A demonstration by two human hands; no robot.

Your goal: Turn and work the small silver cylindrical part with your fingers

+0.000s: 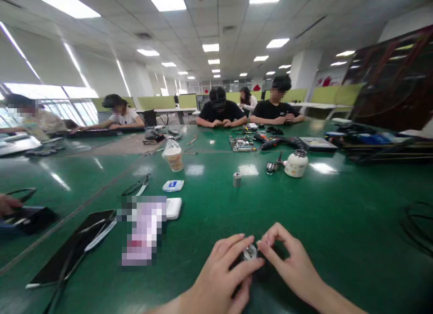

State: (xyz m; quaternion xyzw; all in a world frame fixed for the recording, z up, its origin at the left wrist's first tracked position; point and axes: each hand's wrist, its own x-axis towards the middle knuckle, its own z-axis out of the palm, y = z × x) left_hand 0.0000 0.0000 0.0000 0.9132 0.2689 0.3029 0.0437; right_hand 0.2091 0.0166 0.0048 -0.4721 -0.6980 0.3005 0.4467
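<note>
A small round metal part (251, 252) stands on the green table close to me. My left hand (225, 270) holds it from the left, with fingers curled round its sides and its silvery top showing between them. Just to the right, my right hand (287, 260) is closed in a pinch, thumb and index finger together at the part's edge. Whatever sits between those fingertips is too small to make out. Farther up the table, apart from both hands, stands a short silver metal cylinder (237, 179).
Left lie a white case (173, 208), a tissue packet (173, 185), a dark flat panel (72, 246) and a bagged cup (174, 156). Beyond are a cream bottle (297, 163) and a circuit board (242, 143). Black cables (419, 228) lie right. Several people sit around; another person's hand (9, 204) is at far left.
</note>
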